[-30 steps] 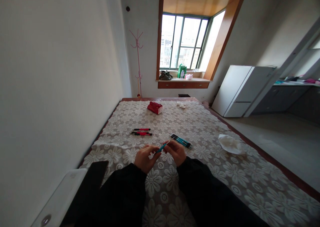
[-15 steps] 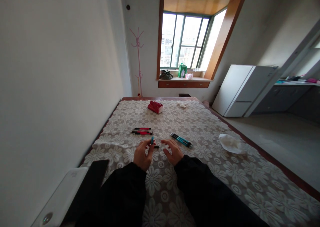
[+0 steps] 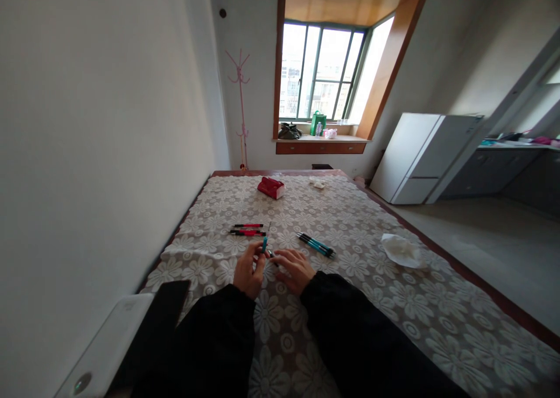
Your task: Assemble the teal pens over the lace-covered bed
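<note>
a person's 2 bare hands meet in the lower middle of the frame, above a table covered with a lace cloth patterned in white flowers. both arms wear black sleeves. the left hand pinches a short teal pen barrel between thumb and fingers, holding it nearly upright, with a thin refill poking out of its top. the right hand lies just beside it, fingers curled low over the cloth and touching a small dark pen piece at their tips; it is too small to tell whether the fingers actually grip it.

just above the hands, left of centre, 2 red pens lie side by side on the cloth. to the right of centre, a small bundle of teal pens lies at a slant. a crumpled white tissue sits at the right of the cloth. a red pouch rests near the far edge of the table. a white device sits in the lower left corner. a bay window fills the upper middle of the frame.
</note>
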`<state>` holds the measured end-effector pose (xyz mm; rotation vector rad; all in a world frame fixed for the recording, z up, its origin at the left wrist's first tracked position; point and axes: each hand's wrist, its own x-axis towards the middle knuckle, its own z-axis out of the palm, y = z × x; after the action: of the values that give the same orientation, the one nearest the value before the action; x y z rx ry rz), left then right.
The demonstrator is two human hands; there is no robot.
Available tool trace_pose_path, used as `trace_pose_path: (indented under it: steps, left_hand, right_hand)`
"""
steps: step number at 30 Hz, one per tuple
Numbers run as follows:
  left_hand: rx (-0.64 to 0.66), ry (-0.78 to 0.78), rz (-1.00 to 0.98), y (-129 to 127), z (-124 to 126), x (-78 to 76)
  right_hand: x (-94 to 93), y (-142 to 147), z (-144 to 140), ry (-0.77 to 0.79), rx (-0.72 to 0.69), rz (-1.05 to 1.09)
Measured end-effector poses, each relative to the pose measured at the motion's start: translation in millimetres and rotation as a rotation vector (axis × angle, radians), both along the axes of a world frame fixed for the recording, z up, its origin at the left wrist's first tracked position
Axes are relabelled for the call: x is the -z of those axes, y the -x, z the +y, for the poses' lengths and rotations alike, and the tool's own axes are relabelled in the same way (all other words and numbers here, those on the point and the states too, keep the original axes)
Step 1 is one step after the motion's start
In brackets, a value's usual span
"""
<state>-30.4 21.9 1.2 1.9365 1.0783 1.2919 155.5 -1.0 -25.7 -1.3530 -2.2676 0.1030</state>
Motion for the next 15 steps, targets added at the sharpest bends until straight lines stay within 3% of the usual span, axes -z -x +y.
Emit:
trace_pose_path:
  steps: [3,10,15]
  left_hand:
    - [0.019,0.011,0.004,1,-1,-1.1]
    - [0.045,0.041,0.071,2,-1,-0.4]
    - [0.049,0.037,0.107,2,-1,-0.2]
  right_hand:
    - [3.6,2,0,0.008,-0.011,-0.052]
    - [7.5,-7,11,-0.026,0.091,0.199]
    - [7.3,-16,12,0.029,0.117,0.214]
